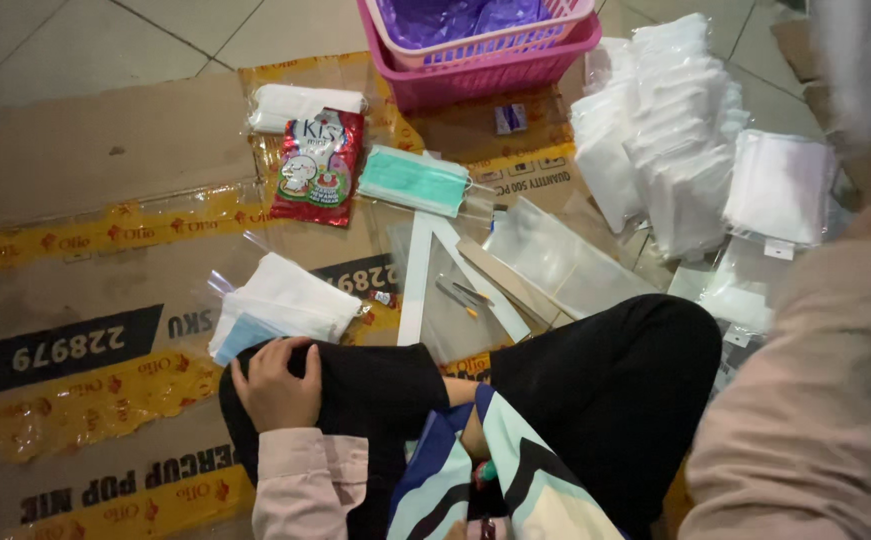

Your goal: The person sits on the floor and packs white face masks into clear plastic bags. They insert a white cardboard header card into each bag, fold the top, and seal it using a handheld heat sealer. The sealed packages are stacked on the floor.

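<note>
Resting the left hand [275,385] on the black knee at lower left, fingers loosely curled and empty, just below the bagged stack of white masks [290,300]. Cannot tell the right hand's fingers: hidden beyond the pink sleeve [805,400] at right. Best to lift that stack by the bag's sides, kept flat.

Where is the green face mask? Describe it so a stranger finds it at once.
Start at the pink basket at the top. Just below it on the flattened cardboard lies the green mask, right of a red snack packet. It is the only green item among white packs.
</note>
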